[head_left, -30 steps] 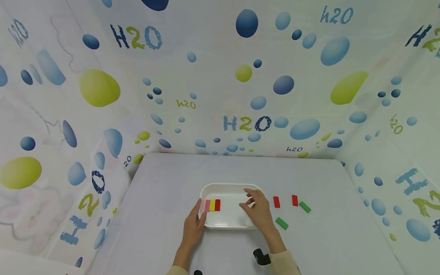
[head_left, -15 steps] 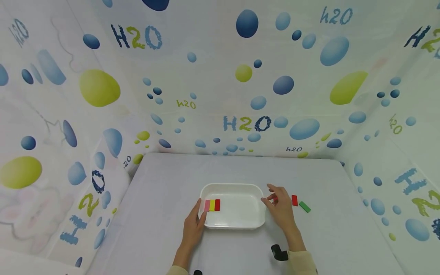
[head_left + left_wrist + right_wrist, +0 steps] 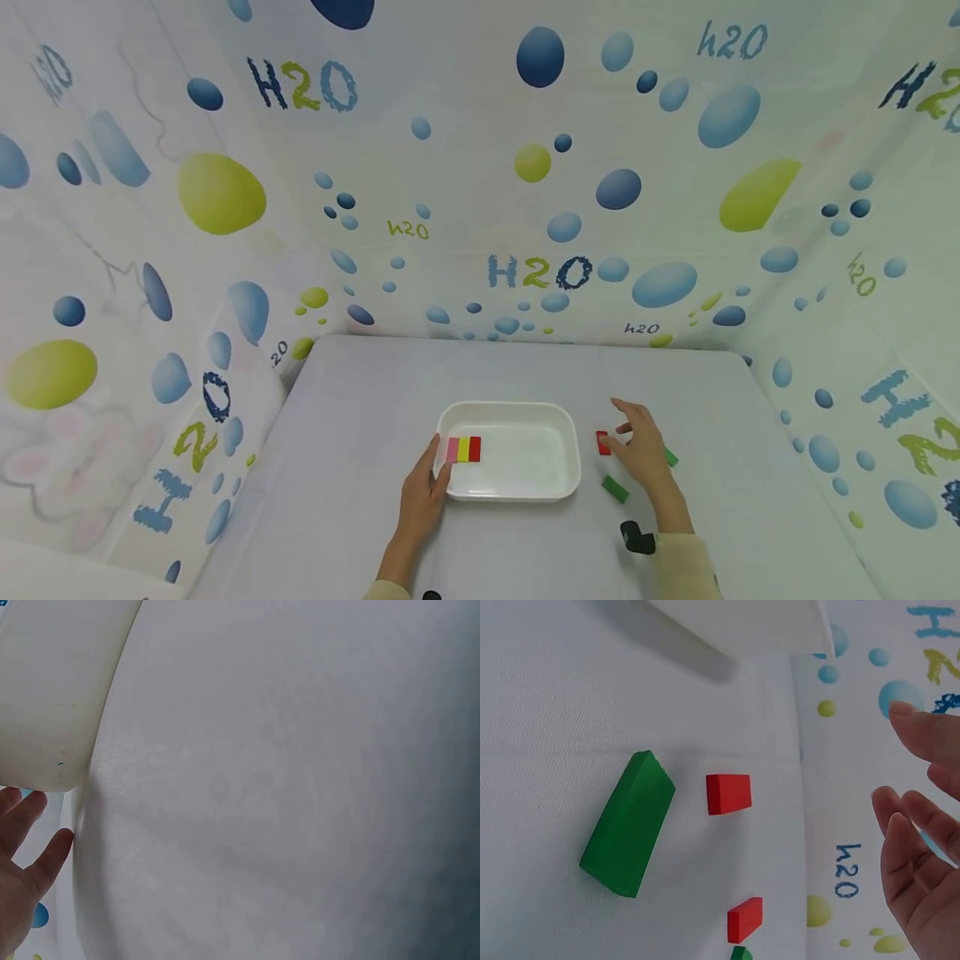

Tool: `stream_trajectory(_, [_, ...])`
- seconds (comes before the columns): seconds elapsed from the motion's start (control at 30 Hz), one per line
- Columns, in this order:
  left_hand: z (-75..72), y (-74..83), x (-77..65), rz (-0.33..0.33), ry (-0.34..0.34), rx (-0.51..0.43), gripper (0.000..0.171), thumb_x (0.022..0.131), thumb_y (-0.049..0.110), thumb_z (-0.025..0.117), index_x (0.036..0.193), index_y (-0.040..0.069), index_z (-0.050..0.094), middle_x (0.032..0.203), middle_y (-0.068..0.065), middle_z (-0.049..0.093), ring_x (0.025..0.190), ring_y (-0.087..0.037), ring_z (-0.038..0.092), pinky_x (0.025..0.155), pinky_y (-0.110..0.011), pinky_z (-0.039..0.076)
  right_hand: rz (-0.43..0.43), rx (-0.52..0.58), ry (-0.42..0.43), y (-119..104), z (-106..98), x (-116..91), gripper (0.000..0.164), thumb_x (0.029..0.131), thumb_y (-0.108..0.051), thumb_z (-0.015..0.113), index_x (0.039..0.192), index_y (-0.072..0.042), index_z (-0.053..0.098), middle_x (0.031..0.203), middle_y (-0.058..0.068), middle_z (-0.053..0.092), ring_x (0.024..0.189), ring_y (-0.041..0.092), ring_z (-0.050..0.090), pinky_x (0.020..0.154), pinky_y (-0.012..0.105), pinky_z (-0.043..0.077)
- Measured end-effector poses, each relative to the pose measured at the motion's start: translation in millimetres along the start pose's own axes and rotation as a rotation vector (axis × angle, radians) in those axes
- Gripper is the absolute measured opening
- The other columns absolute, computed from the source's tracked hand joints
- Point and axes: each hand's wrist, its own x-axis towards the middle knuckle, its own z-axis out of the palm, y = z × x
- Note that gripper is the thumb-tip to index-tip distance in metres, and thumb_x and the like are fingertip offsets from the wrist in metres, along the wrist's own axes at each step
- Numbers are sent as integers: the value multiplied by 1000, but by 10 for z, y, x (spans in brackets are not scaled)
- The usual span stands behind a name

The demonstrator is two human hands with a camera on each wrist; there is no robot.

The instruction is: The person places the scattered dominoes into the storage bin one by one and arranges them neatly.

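Note:
My left hand (image 3: pixel 422 493) rests at the left end of the white tray (image 3: pixel 517 498), fingertips and thumb spread against its rim. Inside the tray, a pink block (image 3: pixel 452 450), a yellow block (image 3: pixel 463 450) and a red block (image 3: pixel 475 449) stand side by side in a row. Right of the tray, my right hand (image 3: pixel 645 454) hovers with thumb and fingers apart, nothing between them. Its thumb overlaps a loose red block (image 3: pixel 603 447) in the head view. A second loose red block (image 3: pixel 745 920), hidden there behind the hand, shows in the right wrist view.
One green block (image 3: pixel 615 489) lies near the tray's right front corner; another green block (image 3: pixel 671 457) is partly covered by the right hand. A black wrist-camera piece (image 3: pixel 637 538) sits beside the right sleeve (image 3: pixel 684 567). A printed sheet (image 3: pixel 450 167) surrounds the white table (image 3: pixel 360 392).
My right hand has moved right, from over the tray past the nearer red block, fingers still apart. The left hand and the row of blocks stay where they were.

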Motion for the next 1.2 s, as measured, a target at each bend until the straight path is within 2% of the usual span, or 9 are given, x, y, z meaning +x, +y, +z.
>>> stream_trajectory(0.17, [-2,-1,0,-5,-8,0,55,96,22,61,146,5,45,146,-14,51,136,-32,48,107,-47,44,90,-1,-76,50,-33,32,73,82,-9,76,146,-9,41,141,21,44,103,32,61,80,43,60])
stream_trajectory(0.3, [-10,13,-5,-12,-20,-16,55,96,21,61,146,6,44,147,-13,50,137,-31,47,108,-47,43,128,-48,-110,105,-21,48,75,83,-7,75,148,-10,38,142,22,42,104,32,61,81,45,60])
stream_trajectory(0.5, [-13,31,-8,-21,-31,-7,56,96,21,60,147,7,43,148,-13,49,137,-32,46,107,-48,44,149,-79,-131,174,4,45,78,81,-9,77,148,-9,38,143,24,41,102,32,60,79,43,61])
stream_trajectory(0.87, [-9,19,-5,-35,-36,2,56,97,24,59,148,9,42,148,-13,48,137,-32,46,107,-48,44,174,-77,-175,245,-11,72,83,81,-9,78,151,-10,33,144,25,38,104,33,58,78,43,61])
stream_trajectory(1.2, [-19,31,-6,-47,-41,1,55,97,26,59,148,9,43,148,-13,49,137,-32,46,107,-48,44,207,-74,-236,304,64,89,87,78,-8,79,151,-9,32,144,25,38,106,34,58,80,46,60])
